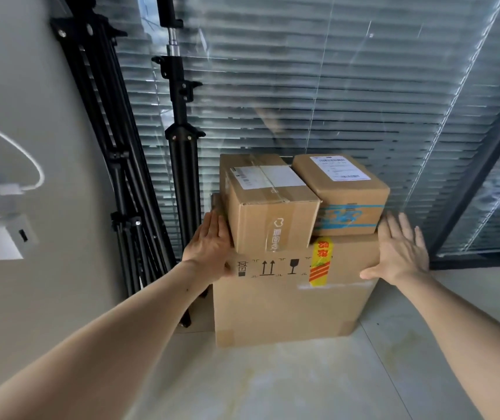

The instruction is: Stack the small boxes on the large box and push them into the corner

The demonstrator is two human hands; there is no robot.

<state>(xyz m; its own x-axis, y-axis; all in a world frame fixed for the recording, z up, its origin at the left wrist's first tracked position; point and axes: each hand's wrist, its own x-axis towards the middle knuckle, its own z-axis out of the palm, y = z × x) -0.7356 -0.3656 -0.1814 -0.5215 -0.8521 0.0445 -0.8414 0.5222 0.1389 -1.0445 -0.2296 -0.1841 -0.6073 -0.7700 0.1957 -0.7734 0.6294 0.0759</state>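
Large box (288, 301) sits on the floor (273, 383) against the blinds (333, 101), two small boxes (273, 213) stacked on top. My left hand (209, 247) and right hand (400, 253) flank it, fingers (406, 225) spread flat, gripping nothing. Tripods (179, 177) fill the corner leftward; I judge little room remains.
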